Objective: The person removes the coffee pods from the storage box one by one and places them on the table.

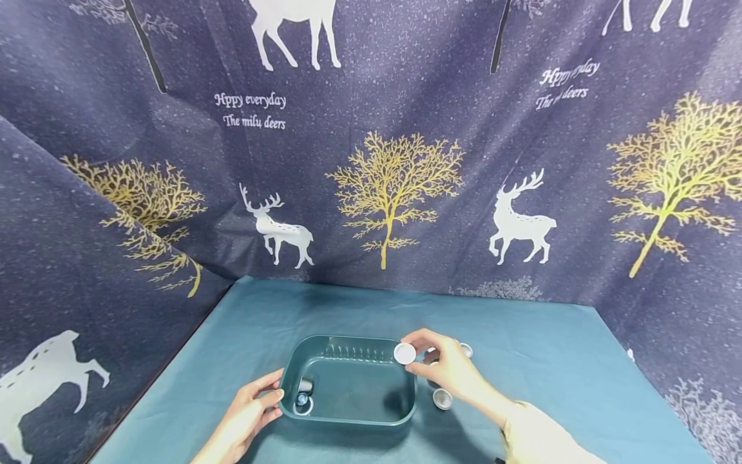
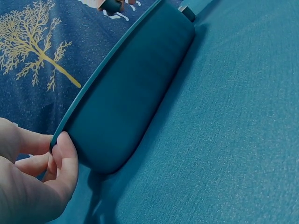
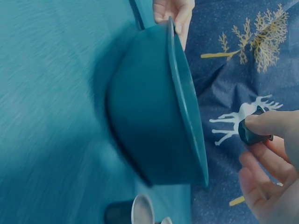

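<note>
A dark green plastic basin (image 1: 348,422) stands on the table in the head view. My left hand (image 1: 246,415) pinches its left rim, thumb outside, as the left wrist view also shows. Above the basin's far right corner, my right hand (image 1: 449,366) holds a small coffee capsule (image 1: 404,353), its pale round face toward the head camera. The right wrist view shows that capsule's dark cup (image 3: 252,132) between thumb and fingers. Inside the basin, a few capsules (image 1: 305,385) lie at the left end.
Right of the basin, a silver-faced capsule (image 1: 442,399) lies on the blue-green tablecloth (image 1: 539,374). Another capsule (image 1: 466,350) is partly hidden behind my right hand. A dark patterned curtain (image 1: 371,219) hangs behind the table and along its left side.
</note>
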A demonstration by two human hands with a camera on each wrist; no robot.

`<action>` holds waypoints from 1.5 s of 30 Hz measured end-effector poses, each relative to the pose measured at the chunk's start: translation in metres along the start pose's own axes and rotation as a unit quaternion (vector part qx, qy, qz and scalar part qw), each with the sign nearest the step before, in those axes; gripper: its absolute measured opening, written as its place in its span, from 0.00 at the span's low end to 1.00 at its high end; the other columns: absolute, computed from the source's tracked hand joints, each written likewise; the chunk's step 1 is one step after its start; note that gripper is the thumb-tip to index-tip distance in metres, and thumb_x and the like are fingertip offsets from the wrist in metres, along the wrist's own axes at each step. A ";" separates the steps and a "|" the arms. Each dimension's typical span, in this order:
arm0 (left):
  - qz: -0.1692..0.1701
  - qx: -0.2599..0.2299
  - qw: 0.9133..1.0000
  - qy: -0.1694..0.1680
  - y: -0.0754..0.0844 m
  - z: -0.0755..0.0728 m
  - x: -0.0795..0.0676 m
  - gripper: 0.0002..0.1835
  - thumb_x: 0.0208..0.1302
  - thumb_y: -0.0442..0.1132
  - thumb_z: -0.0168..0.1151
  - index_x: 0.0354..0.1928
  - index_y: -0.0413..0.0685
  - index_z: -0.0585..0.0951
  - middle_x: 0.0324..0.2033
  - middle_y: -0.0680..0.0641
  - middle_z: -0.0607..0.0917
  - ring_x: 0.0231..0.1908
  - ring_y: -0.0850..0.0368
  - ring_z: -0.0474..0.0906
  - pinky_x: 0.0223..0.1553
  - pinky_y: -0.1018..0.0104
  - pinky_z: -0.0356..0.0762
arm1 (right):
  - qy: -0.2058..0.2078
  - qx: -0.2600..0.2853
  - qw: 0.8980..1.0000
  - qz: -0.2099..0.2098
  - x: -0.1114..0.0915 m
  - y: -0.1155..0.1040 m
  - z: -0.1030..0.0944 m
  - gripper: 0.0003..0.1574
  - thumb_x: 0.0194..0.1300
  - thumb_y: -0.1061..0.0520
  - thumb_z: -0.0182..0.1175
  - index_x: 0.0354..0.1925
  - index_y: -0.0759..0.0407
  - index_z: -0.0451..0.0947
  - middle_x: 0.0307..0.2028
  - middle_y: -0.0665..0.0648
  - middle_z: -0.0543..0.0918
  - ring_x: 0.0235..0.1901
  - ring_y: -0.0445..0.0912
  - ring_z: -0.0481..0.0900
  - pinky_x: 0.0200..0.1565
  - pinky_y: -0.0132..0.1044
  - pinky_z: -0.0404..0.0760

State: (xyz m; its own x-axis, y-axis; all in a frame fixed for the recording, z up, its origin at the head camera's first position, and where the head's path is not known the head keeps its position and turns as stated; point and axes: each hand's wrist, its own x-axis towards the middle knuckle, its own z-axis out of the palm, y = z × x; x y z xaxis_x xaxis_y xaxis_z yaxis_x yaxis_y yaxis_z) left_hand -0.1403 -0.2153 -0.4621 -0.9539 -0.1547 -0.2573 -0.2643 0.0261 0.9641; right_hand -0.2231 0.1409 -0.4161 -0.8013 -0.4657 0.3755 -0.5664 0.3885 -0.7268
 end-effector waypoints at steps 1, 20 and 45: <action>0.000 0.000 1.000 0.000 0.000 0.000 0.000 0.28 0.68 0.30 0.55 0.70 0.33 0.66 0.49 0.47 0.71 0.32 0.64 0.72 0.33 0.72 0.79 | 0.003 -0.002 1.000 0.002 -0.002 0.001 -0.001 0.24 0.53 0.61 0.73 0.48 0.45 0.81 0.39 0.46 0.87 0.38 0.34 0.81 0.39 0.38 0.83; -0.001 0.003 1.000 -0.002 0.000 -0.001 -0.001 0.28 0.68 0.30 0.55 0.70 0.33 0.66 0.48 0.47 0.71 0.33 0.63 0.72 0.33 0.72 0.80 | 0.086 -0.032 0.996 0.019 -0.046 0.029 -0.027 0.22 0.51 0.61 0.74 0.44 0.49 0.82 0.36 0.48 0.88 0.35 0.32 0.81 0.34 0.33 0.81; 0.014 0.001 1.000 -0.001 -0.002 0.000 0.000 0.29 0.67 0.29 0.54 0.69 0.32 0.66 0.49 0.46 0.72 0.32 0.63 0.72 0.34 0.71 0.80 | 0.145 -0.080 0.981 0.103 -0.089 0.048 -0.036 0.24 0.44 0.60 0.78 0.40 0.48 0.80 0.34 0.46 0.84 0.36 0.30 0.78 0.32 0.31 0.79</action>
State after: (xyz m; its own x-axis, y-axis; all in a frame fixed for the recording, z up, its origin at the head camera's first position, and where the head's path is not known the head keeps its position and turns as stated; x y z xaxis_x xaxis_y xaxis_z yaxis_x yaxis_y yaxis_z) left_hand -0.1398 -0.2153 -0.4644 -0.9612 -0.1516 -0.2303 -0.2378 0.0328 0.9708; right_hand -0.1862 0.2297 -0.4633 -0.9102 -0.1276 0.3940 -0.3905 0.5812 -0.7139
